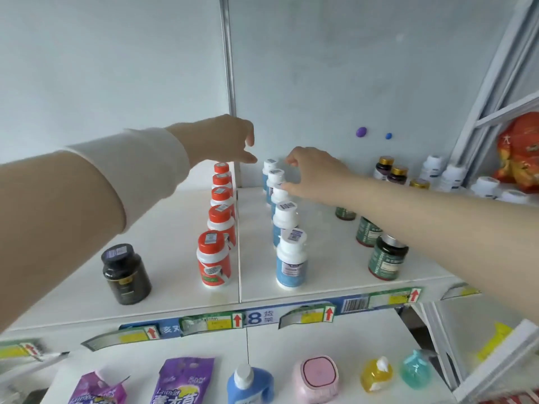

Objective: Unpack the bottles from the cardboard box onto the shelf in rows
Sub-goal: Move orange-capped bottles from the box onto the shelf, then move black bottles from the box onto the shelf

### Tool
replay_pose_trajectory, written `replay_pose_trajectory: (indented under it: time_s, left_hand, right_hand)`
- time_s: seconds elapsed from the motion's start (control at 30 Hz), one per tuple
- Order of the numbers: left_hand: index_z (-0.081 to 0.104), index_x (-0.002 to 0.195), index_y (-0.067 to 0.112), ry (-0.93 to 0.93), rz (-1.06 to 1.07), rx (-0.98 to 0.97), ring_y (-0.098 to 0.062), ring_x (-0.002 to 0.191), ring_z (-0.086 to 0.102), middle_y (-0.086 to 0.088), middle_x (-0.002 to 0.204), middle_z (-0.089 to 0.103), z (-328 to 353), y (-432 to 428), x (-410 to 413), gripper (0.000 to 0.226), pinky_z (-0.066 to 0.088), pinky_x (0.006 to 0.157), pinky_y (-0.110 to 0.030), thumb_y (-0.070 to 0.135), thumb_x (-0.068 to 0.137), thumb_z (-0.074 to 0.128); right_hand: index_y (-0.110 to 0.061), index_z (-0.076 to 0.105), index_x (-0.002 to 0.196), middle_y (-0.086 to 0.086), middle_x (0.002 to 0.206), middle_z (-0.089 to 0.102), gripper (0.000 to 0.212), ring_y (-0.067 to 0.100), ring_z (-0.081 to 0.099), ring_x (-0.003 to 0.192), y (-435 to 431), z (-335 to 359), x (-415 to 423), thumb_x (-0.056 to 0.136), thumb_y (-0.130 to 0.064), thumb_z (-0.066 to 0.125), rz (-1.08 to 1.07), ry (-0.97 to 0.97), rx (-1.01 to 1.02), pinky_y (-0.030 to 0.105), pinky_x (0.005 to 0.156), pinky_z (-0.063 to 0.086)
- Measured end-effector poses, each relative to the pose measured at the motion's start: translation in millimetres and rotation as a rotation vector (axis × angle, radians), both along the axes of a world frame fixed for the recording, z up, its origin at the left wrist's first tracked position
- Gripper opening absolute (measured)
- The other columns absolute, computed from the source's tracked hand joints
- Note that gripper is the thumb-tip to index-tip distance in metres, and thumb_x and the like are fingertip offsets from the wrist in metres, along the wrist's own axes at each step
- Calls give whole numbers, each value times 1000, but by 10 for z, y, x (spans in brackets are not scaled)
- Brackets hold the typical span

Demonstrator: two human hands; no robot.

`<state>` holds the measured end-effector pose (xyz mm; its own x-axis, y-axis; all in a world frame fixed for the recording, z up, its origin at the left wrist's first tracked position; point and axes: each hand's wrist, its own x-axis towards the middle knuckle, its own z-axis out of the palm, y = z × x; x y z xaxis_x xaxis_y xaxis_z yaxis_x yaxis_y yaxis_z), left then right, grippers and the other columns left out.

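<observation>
On the white top shelf point(326, 258) stand two front-to-back rows: orange-capped bottles point(213, 260) left of the seam and white-capped, blue-label bottles point(291, 263) right of it. My left hand point(230, 141) hovers over the back of the orange row, fingers relaxed and holding nothing. My right hand point(312, 173) reaches to the back of the blue row. Its curled thumb and fingers pinch the cap of a blue-label bottle point(275, 177) there. The cardboard box is out of view.
A black bottle point(126, 275) stands alone at the front left. Dark green bottles point(388, 258) form a row under my right forearm. More bottles point(437, 170) and a red bag point(519, 153) sit at the back right. Pouches and soap bottles point(250, 383) fill the lower shelf.
</observation>
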<state>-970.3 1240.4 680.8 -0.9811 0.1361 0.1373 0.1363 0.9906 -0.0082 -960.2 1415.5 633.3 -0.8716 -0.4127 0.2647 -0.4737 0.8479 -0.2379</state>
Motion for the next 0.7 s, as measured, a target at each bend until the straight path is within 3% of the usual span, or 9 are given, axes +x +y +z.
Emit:
replay_pose_trajectory:
  time_s: [0.13,0.27,0.43,0.7]
  left_hand:
    - [50,121,14,88,-9,-134,-27,109,55,-6,118,59,23,437,517,39,45,88,-37,36,89,57]
    - [48,124,11,162,-62,-357,-30,110,54,-11,118,56,-181,1015,1003,41,42,85,-36,35,91,52]
    - [45,126,10,170,-198,-544,-29,117,51,-11,125,53,-607,1604,1384,41,40,94,-38,32,92,52]
    - [42,129,9,118,-469,-532,-31,120,47,-12,128,50,-1648,2494,1486,43,37,96,-37,31,93,50]
  right_hand:
    - [-7,42,129,12,133,45,45,30,44,123,403,7,430,92,-31,49,-69,118,95,38,96,37]
    - [-4,42,130,16,133,45,46,33,45,122,870,-214,906,92,-30,49,-155,110,149,38,95,39]
    - [-4,42,128,17,126,48,40,34,48,116,1441,-600,1406,93,-25,46,-264,71,198,40,88,40]
    - [-3,45,125,17,126,50,40,33,47,118,2389,-1612,1895,93,-28,48,-516,-58,232,39,93,40]
